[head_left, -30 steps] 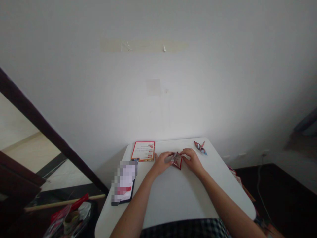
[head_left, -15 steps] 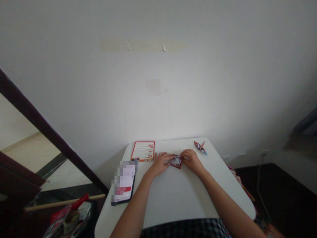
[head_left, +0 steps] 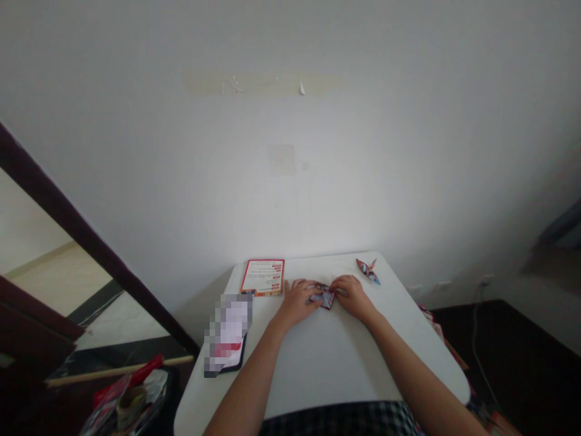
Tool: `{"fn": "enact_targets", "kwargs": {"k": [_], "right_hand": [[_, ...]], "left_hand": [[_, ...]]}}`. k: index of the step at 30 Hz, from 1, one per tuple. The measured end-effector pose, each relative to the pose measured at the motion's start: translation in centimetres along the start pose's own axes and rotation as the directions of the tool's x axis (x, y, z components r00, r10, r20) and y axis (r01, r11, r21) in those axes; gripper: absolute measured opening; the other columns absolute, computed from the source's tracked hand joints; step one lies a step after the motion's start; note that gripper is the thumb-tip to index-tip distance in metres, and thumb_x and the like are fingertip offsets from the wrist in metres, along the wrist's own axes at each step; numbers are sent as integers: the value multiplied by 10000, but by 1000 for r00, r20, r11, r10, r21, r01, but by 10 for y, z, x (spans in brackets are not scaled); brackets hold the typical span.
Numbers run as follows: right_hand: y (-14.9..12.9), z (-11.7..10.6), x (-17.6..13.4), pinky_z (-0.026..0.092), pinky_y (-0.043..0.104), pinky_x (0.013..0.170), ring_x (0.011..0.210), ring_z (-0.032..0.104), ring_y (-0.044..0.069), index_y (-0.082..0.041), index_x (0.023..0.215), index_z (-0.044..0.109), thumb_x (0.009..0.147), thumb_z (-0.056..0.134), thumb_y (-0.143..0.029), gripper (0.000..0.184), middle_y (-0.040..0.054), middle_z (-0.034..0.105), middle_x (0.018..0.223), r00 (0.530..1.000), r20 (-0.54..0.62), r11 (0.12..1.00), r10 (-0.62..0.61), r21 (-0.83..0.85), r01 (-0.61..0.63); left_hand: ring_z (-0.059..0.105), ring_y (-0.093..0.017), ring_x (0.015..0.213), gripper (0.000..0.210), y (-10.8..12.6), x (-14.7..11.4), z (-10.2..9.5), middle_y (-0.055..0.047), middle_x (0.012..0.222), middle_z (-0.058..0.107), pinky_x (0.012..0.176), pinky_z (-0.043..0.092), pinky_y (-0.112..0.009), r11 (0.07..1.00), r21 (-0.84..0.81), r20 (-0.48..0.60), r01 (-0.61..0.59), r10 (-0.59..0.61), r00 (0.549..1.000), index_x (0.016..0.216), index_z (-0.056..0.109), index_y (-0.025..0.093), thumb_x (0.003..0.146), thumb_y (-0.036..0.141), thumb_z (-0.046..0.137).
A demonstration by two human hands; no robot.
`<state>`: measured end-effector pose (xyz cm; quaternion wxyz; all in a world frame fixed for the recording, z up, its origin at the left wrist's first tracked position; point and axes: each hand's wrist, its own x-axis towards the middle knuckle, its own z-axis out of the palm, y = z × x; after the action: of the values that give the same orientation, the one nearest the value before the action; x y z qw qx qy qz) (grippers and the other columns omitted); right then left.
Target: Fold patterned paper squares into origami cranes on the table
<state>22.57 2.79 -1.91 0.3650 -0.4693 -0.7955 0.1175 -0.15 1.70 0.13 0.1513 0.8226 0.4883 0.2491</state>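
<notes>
A small folded sheet of origami paper (head_left: 326,297), grey with a patterned red edge, lies on the white table (head_left: 327,357) between my hands. My left hand (head_left: 298,302) rests on its left part, fingers spread and lying over the paper. At the right corner, the thumb and fingers of my right hand (head_left: 353,295) pinch the edge. Fingers cover part of both sides of the sheet. Beyond my right hand sits a folded paper crane (head_left: 368,271) in red and blue, apart from it.
A printed card with a red border (head_left: 263,277) lies at the back left. Nearer on the left is a phone (head_left: 229,333), partly blurred out. The wall (head_left: 290,206) rises behind the table. A bin bag with rubbish (head_left: 136,399) stands on the floor at left.
My left hand has shifted slightly, its fingers lying further over the paper. The paper's upper flap looks flatter and its visible shape has changed. My right hand stays at the right corner.
</notes>
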Motion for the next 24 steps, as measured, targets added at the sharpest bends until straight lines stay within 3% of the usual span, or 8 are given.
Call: {"fn": "enact_targets", "kwargs": {"k": [5,10,24], "right_hand": [[2,3,-1,382,412,976,1011,585,228,-298,880,757,745,595,-145,260,20,704,988,1000,9,999,-2,-43,2],[1,3,-3,373,420,985,1011,578,224,-289,908,752,779,657,-268,161,32,688,1009,1000,25,997,-18,-75,20],[-8,-1,-2,360,385,985,1037,555,217,-301,993,739,764,699,-322,233,30,669,1024,997,68,990,39,-141,-29]], "left_hand": [[443,-270,1283,307,6,0,3,17,1319,613,1170,85,-631,999,45,-25,-17,18,1000,1093,700,408,786,418,701],[452,-288,1263,337,15,0,6,22,1311,607,1139,115,-674,994,104,-44,35,-31,999,1093,688,385,766,462,711],[418,-271,1298,500,11,0,8,7,1385,559,1146,190,-563,982,172,-44,73,-67,997,1220,622,386,753,553,690]]}}
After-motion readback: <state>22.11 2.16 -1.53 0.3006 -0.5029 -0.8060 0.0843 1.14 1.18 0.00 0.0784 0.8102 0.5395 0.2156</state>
